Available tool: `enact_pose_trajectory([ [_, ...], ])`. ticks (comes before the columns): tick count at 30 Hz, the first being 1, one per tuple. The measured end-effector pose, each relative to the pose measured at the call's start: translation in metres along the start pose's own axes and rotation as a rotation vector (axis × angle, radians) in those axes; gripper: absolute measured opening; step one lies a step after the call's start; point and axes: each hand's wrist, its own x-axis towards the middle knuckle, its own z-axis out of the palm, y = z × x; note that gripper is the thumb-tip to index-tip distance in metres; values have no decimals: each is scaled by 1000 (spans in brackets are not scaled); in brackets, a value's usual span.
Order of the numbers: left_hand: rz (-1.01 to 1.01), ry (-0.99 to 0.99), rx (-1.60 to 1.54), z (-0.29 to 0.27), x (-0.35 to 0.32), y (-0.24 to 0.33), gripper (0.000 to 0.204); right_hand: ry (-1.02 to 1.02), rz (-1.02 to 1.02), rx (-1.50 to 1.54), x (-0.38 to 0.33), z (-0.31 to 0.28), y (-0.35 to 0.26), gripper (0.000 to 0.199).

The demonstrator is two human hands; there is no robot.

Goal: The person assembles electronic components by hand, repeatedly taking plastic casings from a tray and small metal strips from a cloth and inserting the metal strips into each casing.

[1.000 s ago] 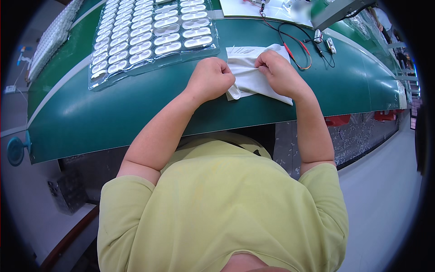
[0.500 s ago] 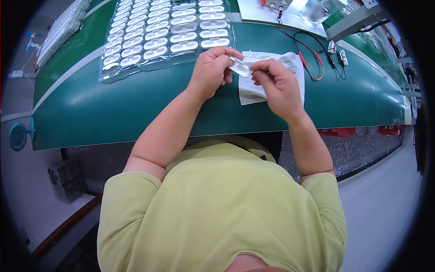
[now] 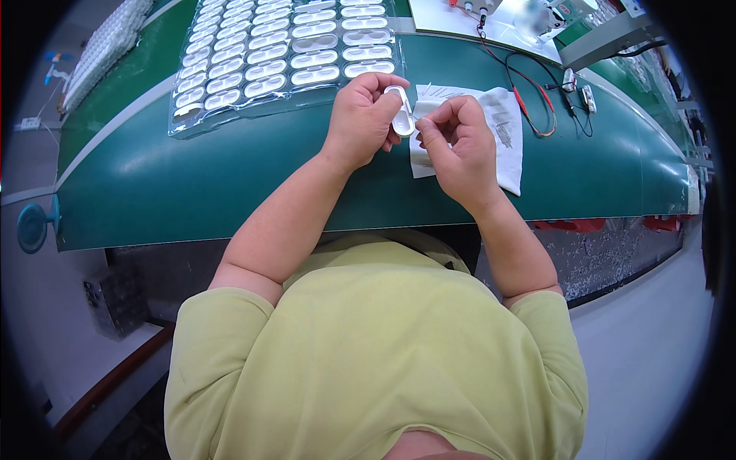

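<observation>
Nearest, at 6 o'clock, a yellow-green shirt (image 3: 368,360), with both bare arms going up to the green table (image 3: 192,192).

At about 12 o'clock from the shirt, the left hand (image 3: 360,119) closed around a small white oval part (image 3: 402,115), pinched between thumb and fingers and held up on end just above the table. Just to its right, at 3 o'clock, the right hand (image 3: 460,149) with thumb and first finger squeezed close together, tips touching or almost touching the side of the white oval part. Hard to tell if anything tiny sits between those fingertips.

Under and behind the right hand, a white cloth (image 3: 506,134) lying flat on the table.

Farther off, at 11 o'clock, a clear tray (image 3: 268,61) with many rows of the same white ovals, nearly all pockets full. Looks like one part out and in hand, many more waiting in the tray, so probably a long way to go; no way to tell done ones from undone ones.

Farthest, at 1 o'clock, red and black wires (image 3: 529,100).
</observation>
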Motion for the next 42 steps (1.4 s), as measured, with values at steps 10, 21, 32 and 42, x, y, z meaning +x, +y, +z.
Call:
enact_pose_trajectory([
  [10,-7,4,-28,0,0,-1,21,25,-32,-9,0,2,3,18],
  [21,9,9,-22,0,1,-3,22,26,-62,-24,0,4,3,18],
  [32,28,40,21,3,-1,-2,22,37,-85,-53,0,6,1,18],
  [42,337,149,343,2,-2,-12,23,22,-500,-415,2,8,2,25],
])
